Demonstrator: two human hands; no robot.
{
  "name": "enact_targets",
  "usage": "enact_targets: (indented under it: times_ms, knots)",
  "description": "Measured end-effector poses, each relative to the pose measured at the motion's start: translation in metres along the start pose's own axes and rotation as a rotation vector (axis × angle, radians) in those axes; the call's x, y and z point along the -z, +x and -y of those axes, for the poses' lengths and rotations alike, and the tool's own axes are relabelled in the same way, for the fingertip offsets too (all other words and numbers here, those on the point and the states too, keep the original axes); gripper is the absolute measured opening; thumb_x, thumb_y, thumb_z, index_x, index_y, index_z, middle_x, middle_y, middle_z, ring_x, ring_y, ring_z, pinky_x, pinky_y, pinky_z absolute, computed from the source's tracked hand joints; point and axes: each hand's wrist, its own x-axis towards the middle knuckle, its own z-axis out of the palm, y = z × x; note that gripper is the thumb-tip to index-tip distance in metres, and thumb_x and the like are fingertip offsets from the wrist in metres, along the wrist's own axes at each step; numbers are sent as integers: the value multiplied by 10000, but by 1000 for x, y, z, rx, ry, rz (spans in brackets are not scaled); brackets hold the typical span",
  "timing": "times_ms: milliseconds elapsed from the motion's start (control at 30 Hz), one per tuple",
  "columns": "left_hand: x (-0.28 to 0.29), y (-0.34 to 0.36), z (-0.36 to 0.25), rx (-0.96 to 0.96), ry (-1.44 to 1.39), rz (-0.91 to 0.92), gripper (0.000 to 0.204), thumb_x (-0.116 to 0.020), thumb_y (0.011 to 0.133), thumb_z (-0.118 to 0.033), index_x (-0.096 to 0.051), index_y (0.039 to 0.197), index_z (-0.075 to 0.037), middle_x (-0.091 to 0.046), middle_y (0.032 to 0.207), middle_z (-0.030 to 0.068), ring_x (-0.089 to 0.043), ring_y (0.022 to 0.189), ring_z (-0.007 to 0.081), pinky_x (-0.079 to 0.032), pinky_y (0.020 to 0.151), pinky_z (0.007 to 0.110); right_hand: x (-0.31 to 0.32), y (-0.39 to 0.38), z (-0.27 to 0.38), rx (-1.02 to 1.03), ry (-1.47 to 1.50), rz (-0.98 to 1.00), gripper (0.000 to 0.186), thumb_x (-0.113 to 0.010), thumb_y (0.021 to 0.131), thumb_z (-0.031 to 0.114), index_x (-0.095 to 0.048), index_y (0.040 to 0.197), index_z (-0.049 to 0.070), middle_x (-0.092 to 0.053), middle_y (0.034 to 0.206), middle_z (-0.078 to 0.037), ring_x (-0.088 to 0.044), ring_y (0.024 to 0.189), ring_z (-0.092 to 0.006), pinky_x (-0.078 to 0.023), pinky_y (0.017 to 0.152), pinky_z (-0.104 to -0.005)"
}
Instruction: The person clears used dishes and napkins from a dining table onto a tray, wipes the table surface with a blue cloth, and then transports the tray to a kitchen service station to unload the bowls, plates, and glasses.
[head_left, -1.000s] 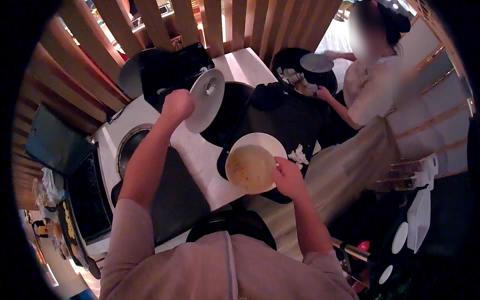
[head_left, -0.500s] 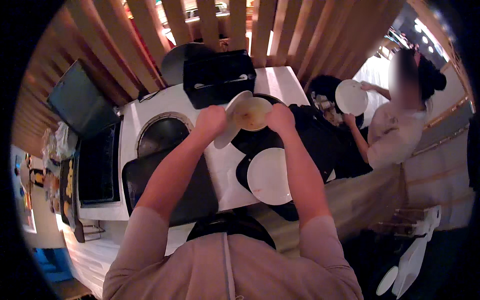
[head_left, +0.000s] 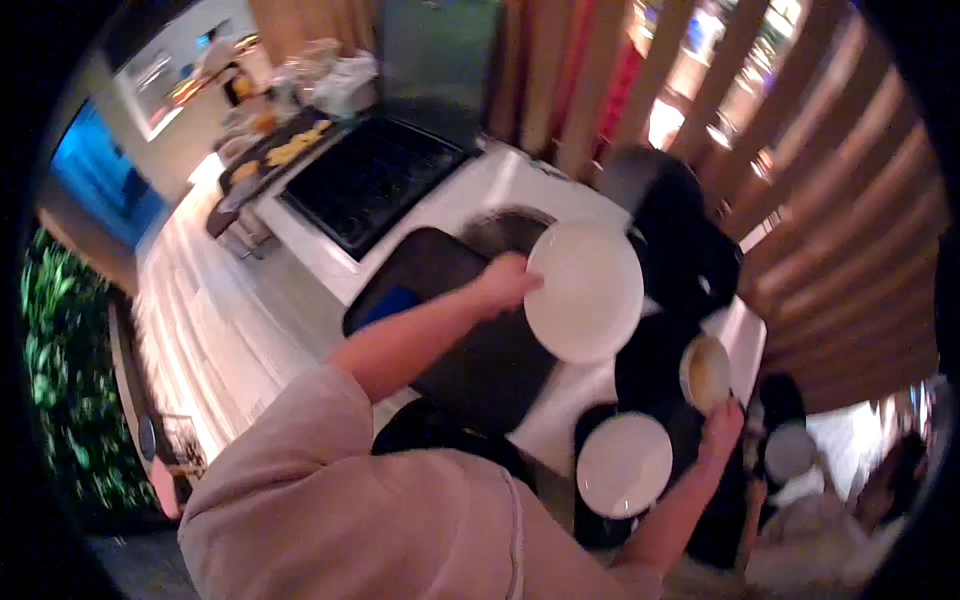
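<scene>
My left hand (head_left: pixel 507 283) grips the edge of a round white plate (head_left: pixel 588 292), raised face-on above the counter. Farther right, my right hand (head_left: pixel 720 428) is closed on the rim of a small bowl (head_left: pixel 707 374), which is tilted and has a yellowish-brown inside. Between my forearms a second white plate (head_left: pixel 625 467) rests on something dark at the counter's near side. Below the left hand, a dark tray (head_left: pixel 470 355) lies on the pale counter. The picture is somewhat blurred by motion.
A black box-like object (head_left: pixel 688 235) stands at the back, against a slatted wooden wall (head_left: pixel 830 190). Left of the tray is a black recessed unit (head_left: pixel 370 180) with its lid raised. At the lower right, another person (head_left: pixel 820 530) is beside a white plate (head_left: pixel 790 455).
My view has swung to the left. The plate in my left hand and the bowl in my right, close together before, are now apart; the plate faces me more fully.
</scene>
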Motion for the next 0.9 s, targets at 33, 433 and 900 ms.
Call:
enact_targets:
  times_ms: [33,433,900]
  knots:
    - [25,-18,6,26,-79,0,250,-646,837,-242,-687,845,5,-597,631,58,-522,485,155,-418,441,331,-9,-6,10,-13,53,-2,114,-532,856,152,-572,782,75,-453,627,54,-383,481,-50,-269,407,-240]
    - [167,-58,176,-165,-313,181,389,-598,877,-184,-560,1178,60,-649,1095,188,-659,951,278,-548,749,359,-138,-129,15,204,-25,61,241,-614,807,138,-686,992,2,-680,901,-115,-636,776,-198,-513,688,-355]
    - [110,-132,126,-5,-188,907,273,-649,841,-124,-584,1061,25,-632,785,46,-515,506,74,-368,414,205,-98,-514,-31,-80,-100,-646,288,-594,789,159,-674,1018,3,-688,856,-158,-660,766,-264,-524,716,-375]
